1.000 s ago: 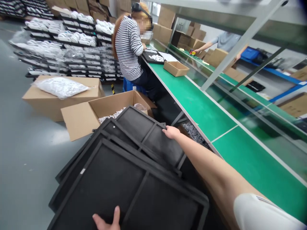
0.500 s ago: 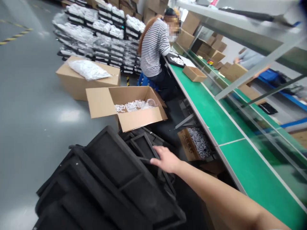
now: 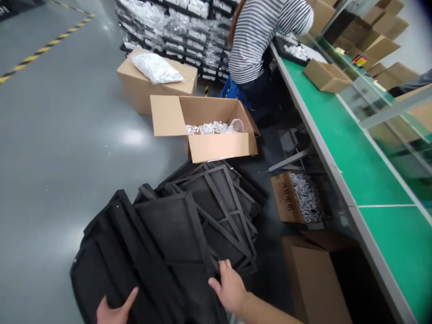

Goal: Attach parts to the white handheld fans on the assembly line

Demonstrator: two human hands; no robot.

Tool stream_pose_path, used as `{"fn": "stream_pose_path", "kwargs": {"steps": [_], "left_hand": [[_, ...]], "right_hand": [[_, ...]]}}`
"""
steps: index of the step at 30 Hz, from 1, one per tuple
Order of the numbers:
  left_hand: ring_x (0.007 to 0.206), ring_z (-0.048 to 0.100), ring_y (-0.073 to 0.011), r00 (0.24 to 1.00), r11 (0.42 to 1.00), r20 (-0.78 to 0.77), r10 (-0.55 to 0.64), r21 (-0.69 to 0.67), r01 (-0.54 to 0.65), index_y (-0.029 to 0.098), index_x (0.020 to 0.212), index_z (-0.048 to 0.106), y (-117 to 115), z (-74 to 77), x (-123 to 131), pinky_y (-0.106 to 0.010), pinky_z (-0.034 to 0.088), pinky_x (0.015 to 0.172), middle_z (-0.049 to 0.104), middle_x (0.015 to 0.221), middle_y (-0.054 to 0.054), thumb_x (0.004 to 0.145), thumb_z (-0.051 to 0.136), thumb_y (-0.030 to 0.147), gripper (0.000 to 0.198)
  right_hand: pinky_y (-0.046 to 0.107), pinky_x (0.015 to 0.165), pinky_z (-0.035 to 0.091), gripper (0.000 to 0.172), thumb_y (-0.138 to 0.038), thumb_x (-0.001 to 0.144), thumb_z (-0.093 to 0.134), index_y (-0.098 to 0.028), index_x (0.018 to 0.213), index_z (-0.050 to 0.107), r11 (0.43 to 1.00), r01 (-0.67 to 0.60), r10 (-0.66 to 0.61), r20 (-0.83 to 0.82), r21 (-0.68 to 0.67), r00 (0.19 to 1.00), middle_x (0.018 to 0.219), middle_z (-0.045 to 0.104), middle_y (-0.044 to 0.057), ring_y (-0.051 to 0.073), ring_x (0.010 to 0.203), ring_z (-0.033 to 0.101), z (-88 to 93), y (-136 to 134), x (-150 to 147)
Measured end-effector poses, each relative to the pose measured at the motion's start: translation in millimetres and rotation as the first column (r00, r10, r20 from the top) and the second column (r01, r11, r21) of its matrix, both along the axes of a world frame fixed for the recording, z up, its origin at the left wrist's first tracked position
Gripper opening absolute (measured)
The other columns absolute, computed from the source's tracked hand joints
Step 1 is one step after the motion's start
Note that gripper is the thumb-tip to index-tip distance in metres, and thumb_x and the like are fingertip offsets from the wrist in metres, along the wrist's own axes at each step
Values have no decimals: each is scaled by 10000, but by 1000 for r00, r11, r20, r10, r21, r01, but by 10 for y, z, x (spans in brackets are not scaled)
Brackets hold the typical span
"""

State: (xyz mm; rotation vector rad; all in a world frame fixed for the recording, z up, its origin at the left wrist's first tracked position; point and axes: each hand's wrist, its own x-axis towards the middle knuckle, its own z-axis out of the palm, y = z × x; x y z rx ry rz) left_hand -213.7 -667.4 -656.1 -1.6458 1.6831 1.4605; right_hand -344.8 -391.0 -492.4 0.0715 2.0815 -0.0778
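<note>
My left hand [image 3: 114, 312] and right hand [image 3: 229, 288] rest on the edges of a black foam tray [image 3: 162, 243] at lower left, thumbs spread; I can't tell whether either grip is clenched. The tray's matte, ribbed face leans against a loose pile of lattice-framed foam trays [image 3: 222, 211] at lower centre. At right, below the green worktop [image 3: 351, 130], a printed carton [image 3: 286, 198] holds small white pieces. Above centre sits an open cardboard carton [image 3: 216, 144] of white plastic parts [image 3: 205, 128]; farther up, a person in a striped top [image 3: 259, 45] works at the worktop's edge.
</note>
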Motion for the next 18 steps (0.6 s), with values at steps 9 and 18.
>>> {"fn": "stream_pose_path", "kwargs": {"steps": [9,18], "left_hand": [[1068,675,-384,996,999,85,10,-50,-6,121,1269,547,-8,-13,390,-478,550,943,709,1131,-182,588,743,402,763],[772,723,-311,992,988,-13,125,90,-123,141,1255,523,-295,419,784,-380,609,642,725,1016,-142,539,725,412,792]], "right_hand": [[387,928,500,604,-398,863,635,-116,1362,447,992,-55,34,-183,-110,983,1254,608,173,295,1108,636,-341,-899,-298],[541,1018,410,231,-150,793,622,-138,1023,640,959,-257,199,-366,-116,909,1230,610,172,361,1175,533,186,-1703,476]]}}
